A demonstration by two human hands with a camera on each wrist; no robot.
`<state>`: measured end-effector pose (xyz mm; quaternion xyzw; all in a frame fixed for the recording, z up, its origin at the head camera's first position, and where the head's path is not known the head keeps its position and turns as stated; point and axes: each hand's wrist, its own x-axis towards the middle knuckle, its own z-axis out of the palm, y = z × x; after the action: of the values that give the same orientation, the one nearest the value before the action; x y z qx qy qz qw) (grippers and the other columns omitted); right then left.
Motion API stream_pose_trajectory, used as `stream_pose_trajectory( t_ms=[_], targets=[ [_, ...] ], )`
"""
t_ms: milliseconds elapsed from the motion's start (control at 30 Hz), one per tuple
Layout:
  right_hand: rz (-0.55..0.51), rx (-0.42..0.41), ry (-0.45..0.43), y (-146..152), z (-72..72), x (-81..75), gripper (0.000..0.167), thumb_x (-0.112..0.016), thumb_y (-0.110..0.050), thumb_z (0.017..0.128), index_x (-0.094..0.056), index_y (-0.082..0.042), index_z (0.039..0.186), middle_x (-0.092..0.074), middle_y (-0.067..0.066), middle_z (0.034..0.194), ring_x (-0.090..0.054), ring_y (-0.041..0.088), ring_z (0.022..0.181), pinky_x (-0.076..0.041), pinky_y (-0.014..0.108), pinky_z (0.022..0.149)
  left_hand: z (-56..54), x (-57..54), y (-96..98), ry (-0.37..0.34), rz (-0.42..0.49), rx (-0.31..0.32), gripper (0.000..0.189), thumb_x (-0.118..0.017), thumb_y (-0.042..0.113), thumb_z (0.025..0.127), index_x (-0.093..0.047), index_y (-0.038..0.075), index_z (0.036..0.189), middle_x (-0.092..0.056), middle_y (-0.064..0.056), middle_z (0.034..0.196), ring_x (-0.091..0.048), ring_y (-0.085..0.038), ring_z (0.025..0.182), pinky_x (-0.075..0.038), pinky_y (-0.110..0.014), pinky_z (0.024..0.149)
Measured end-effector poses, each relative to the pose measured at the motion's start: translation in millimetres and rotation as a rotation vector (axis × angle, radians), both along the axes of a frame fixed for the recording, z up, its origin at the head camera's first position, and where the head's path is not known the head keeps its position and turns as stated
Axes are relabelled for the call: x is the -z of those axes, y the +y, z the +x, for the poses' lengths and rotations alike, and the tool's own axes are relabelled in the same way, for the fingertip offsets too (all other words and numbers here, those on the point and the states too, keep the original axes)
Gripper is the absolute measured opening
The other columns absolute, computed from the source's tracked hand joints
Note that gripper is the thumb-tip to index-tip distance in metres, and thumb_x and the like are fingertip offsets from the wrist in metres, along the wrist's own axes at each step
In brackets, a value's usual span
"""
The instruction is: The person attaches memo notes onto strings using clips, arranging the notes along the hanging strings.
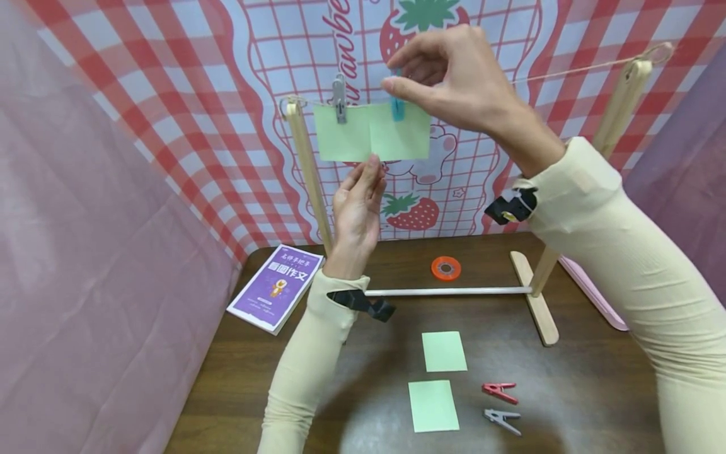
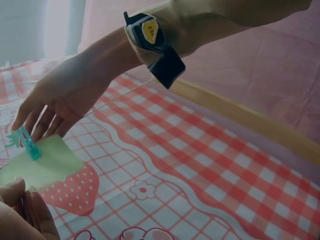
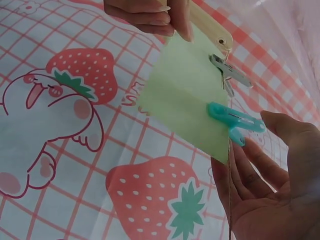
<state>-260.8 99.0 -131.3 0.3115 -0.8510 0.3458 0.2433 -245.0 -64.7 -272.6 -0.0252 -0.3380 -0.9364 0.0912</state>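
Light green paper (image 1: 346,142), marked by a vertical line down its middle, hangs from a thin string. A grey clothespin (image 1: 339,101) grips its upper left part, a teal clothespin (image 1: 398,110) its upper right. From below, my left hand (image 1: 360,205) pinches the paper's bottom edge near that line. My right hand (image 1: 462,79) is at the teal clothespin's upper end, thumb and fingers spread around it. In the right wrist view, the thumb tip is right at one handle of the teal clothespin (image 3: 232,117), and its handles stand apart while its jaws sit on the paper.
The string runs between two wooden posts (image 1: 609,113) joined low by a white rod (image 1: 448,291). On the table lie two green paper squares (image 1: 444,351), a red clothespin (image 1: 500,391), another grey clothespin (image 1: 501,419), an orange disc (image 1: 445,268) and a purple book (image 1: 276,287).
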Motion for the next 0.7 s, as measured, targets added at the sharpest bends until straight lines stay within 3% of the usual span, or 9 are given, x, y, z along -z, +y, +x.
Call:
stream_pose_trajectory(
  t_ms=[233,400,700],
  targets=[
    [0.011,0.009,-0.012,6.7,2.3,0.5,0.040,-0.071,-0.042,0.098,-0.074,-0.014,0.127,-0.078,0.003,0.117,-0.067,-0.005,0.092,-0.057,0.018,0.093,0.9,2.8,-2.2,0.018,-0.014,0.001,0.025,-0.065,0.001,0.100,-0.071,0.014,0.080,-0.075,0.002,0.084,-0.069,-0.007,0.076,-0.060,-0.016,0.075],
    [-0.006,0.003,-0.002,13.2,7.2,2.1,0.036,-0.070,-0.040,0.099,-0.074,-0.016,0.126,-0.078,0.004,0.117,-0.067,-0.004,0.094,-0.054,0.015,0.090,4.8,8.1,-5.5,0.019,-0.049,0.007,0.028,-0.065,0.000,0.100,-0.070,0.015,0.077,-0.074,0.003,0.084,-0.067,-0.006,0.076,-0.059,-0.016,0.075],
    [-0.075,0.039,0.055,32.4,22.7,8.9,0.032,-0.072,-0.033,0.098,-0.076,-0.013,0.123,-0.076,0.002,0.117,-0.065,-0.005,0.099,-0.055,0.012,0.092,17.1,23.9,-12.5,0.049,-0.237,0.038,0.019,-0.069,0.001,0.098,-0.068,0.014,0.085,-0.070,0.004,0.083,-0.064,-0.008,0.076,-0.057,-0.020,0.077]
  ],
)
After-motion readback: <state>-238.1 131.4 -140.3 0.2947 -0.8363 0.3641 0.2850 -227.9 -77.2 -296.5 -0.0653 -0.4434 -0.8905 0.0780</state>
